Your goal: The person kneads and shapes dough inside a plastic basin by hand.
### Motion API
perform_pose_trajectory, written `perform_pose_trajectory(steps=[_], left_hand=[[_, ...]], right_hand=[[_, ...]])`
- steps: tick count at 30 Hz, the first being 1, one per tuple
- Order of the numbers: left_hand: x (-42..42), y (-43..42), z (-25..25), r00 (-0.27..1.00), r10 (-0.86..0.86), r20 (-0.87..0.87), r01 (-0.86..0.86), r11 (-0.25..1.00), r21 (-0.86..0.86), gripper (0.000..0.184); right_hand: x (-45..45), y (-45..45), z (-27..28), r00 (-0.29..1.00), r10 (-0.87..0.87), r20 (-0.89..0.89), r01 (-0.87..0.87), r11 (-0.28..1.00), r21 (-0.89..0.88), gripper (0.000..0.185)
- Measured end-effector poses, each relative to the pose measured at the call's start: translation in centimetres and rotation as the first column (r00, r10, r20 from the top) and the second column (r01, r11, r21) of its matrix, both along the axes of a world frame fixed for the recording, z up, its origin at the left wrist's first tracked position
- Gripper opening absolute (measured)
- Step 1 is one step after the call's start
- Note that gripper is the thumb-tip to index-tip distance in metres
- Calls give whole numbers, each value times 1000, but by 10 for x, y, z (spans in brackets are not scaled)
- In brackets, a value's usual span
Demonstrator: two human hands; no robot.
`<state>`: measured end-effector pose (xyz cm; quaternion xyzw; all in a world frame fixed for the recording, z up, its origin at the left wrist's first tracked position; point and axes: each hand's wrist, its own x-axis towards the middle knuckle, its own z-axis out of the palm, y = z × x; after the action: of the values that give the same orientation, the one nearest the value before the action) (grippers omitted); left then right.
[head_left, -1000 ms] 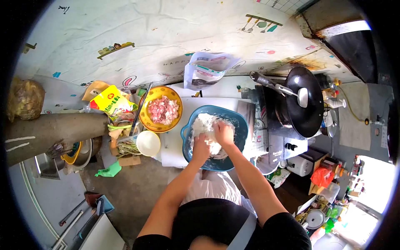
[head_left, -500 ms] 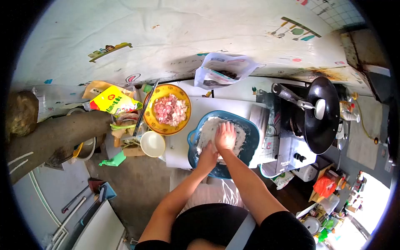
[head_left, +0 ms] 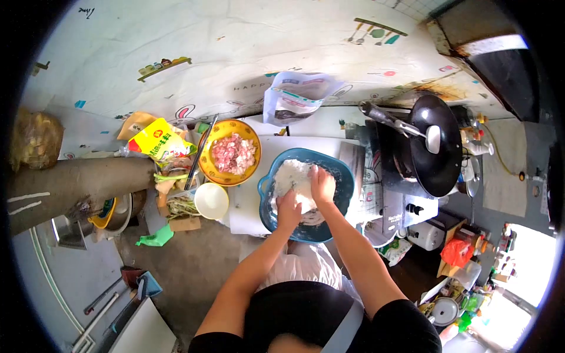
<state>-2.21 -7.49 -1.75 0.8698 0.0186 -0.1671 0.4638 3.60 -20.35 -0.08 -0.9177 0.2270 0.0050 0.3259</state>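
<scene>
A blue basin (head_left: 265, 206) holds a white, floury mass of dough (head_left: 294, 176), with loose flour around it. My left hand (head_left: 288, 210) is at the near left side of the dough, its fingers curled against it. On the right, my right hand (head_left: 322, 186) grips the dough's edge with bent fingers. The hands are apart, with dough between them. Parts of the fingertips are hidden in the white mass.
Left of the basin are a yellow bowl of diced meat (head_left: 233, 154), chopsticks (head_left: 202, 150) and a white bowl (head_left: 211, 200). A plastic bag (head_left: 294, 97) stands behind. To the right, a black wok (head_left: 438, 159) with a ladle (head_left: 432, 139) sits on the stove.
My hands have separated from their overlapped press on the dough. The right hand now curls at its right side, the left at its near left. The camera view has shifted slightly.
</scene>
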Motion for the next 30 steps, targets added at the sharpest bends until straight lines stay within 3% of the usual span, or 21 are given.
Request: perform_pose_trajectory(steps=[4,7,10,13,19,24,25,27,28,30], left_hand=[[14,8,12,992,-112,52,116,989,-86,35],[16,11,-10,984,-167,61,172,982,-83,25],[21,21,-6,967,-253,10,253,963,-93,33],[21,18,9,972,-221,78,229,966,-118,42],[13,4,32,977,-113,-182,99,992,-81,59],[-19,-9,20,978,-24,-208,9,997,-73,66],[-25,-12,12,996,-28,-82,22,997,-73,68],[-21,-12,0,958,31,-286,-97,971,-219,67],[-17,-12,-2,921,43,-388,-163,945,-282,67],[-12,-12,-5,966,68,-250,-109,982,-153,63]], right_hand=[[-37,21,5,995,48,-85,-58,990,-125,27],[-52,40,6,989,138,49,-124,970,-211,22],[-41,40,-9,969,219,116,-186,951,-246,19],[-27,30,-24,974,216,68,-190,943,-275,19],[-3,18,-29,983,167,81,-120,903,-412,19],[5,13,-41,992,105,69,-74,931,-358,17],[4,12,-41,993,105,55,-79,936,-343,16],[3,12,-37,995,95,39,-79,950,-303,21],[3,12,-35,997,73,19,-67,973,-219,24],[0,10,-26,999,29,-37,-31,998,-50,31]])
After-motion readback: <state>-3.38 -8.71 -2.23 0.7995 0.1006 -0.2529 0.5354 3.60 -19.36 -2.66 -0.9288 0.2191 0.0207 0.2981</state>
